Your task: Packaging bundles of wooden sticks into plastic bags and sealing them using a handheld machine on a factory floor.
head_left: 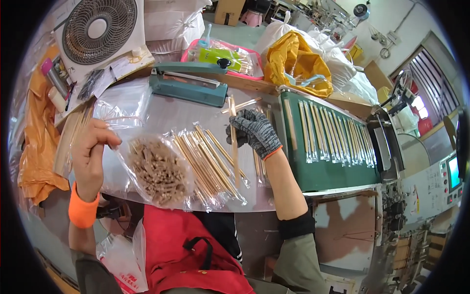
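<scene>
My left hand, bare with an orange wristband, pinches the mouth of a clear plastic bag. The bag is packed with light brown sticks, their ends facing up. In a grey knit glove, my right hand grips slim wooden chopsticks, held roughly upright above the table. Between the hands lies a row of chopsticks in clear sleeves. Loose chopsticks rest beyond the glove, and a few more sleeved ones are partly hidden behind it.
On the right, a green conveyor belt carries a row of sleeved chopsticks. A teal bag sealer stands at the back. Around it are a fan, a pink tray, a yellow sack and clear bags.
</scene>
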Demonstrator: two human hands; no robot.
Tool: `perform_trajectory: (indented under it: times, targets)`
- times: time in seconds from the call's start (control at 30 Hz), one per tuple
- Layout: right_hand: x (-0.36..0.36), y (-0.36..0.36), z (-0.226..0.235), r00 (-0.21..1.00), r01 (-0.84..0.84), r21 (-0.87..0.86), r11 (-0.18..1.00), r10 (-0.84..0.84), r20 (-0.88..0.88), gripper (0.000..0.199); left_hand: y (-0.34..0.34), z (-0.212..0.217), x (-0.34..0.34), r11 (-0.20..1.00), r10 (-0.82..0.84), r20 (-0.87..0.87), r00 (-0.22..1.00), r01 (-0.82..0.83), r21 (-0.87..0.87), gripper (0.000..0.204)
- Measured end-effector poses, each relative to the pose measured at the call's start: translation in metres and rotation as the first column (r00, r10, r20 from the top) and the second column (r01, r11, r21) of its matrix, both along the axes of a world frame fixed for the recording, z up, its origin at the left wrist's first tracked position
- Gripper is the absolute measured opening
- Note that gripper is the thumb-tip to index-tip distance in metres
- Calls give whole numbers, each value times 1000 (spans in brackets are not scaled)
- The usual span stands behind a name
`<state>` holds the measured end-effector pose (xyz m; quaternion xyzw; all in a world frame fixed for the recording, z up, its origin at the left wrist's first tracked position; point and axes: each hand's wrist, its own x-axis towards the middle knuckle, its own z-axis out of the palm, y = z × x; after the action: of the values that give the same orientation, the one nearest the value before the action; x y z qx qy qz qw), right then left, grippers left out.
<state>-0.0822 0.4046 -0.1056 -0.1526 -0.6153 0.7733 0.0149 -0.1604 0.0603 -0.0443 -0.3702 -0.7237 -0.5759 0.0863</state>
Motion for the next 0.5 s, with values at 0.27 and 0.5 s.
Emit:
perform_trajectory:
  times: [0.27,0.5]
  targets:
    - [45,-84,58,893,-216,531,820,385,-232,58,-5,45,-2,901,-151,-594,790,-137,-411,15]
    - [21,-98,92,801,-112,983,-143,572,175,33,-18,82,-12,880,-205,-546,812,-91,-467,11]
